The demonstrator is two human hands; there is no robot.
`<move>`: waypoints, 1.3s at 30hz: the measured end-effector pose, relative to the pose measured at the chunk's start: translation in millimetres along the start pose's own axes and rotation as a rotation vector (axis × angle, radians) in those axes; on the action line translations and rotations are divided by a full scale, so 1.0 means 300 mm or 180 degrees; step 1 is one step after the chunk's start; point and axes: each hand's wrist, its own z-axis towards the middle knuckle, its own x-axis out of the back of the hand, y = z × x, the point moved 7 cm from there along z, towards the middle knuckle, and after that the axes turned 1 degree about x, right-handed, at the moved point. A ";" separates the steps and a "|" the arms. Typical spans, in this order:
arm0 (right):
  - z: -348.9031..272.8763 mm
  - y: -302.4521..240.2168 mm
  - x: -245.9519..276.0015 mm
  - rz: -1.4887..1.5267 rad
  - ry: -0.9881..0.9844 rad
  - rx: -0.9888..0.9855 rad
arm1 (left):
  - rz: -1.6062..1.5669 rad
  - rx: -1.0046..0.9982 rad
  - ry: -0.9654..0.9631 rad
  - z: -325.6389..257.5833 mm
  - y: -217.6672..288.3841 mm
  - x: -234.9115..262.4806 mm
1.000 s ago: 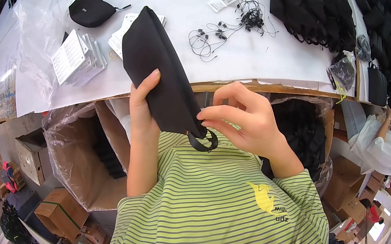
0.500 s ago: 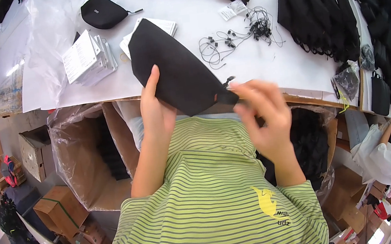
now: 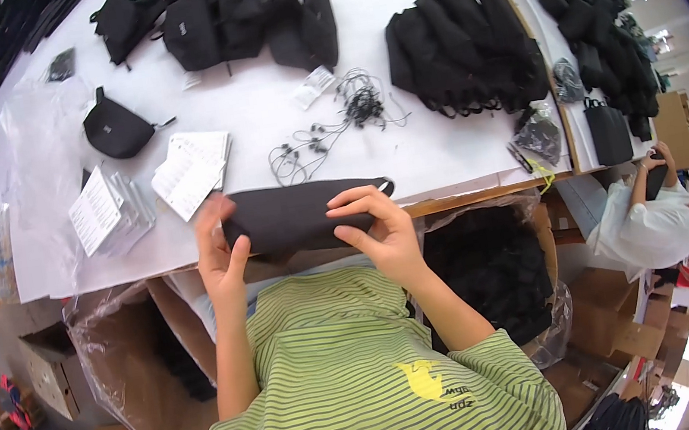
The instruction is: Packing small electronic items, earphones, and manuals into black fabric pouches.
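Note:
A flat black zip pouch [image 3: 279,215] is held level between my two hands, just over the table's front edge. My left hand [image 3: 219,242] is closed round its left end, thumb on the near side. My right hand [image 3: 377,230] pinches the right part, with fingers on top and thumb below. A small tab shows at the pouch's right end, partly behind my fingers. Past my left hand lie a loose pile of white printed cards [image 3: 193,172] and a stack of white cards [image 3: 105,213]. Thin black cords [image 3: 309,146] lie tangled beyond the pouch.
Another black pouch [image 3: 117,127] lies behind the cards. Black bags [image 3: 240,20] are piled at the back, and a row of black pouches [image 3: 462,47] sits to the right. Lined cartons [image 3: 135,373] stand below the table edge. A person [image 3: 645,215] works at far right.
The pouch has turned from slanted to level and come down toward the table edge. My right hand has moved from its end tab onto its body. The view has shifted rightward.

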 end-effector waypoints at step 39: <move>0.472 0.190 0.539 -0.3812 0.0637 -0.0327 | 0.4463 -0.0419 0.0721 0.234 -0.111 0.277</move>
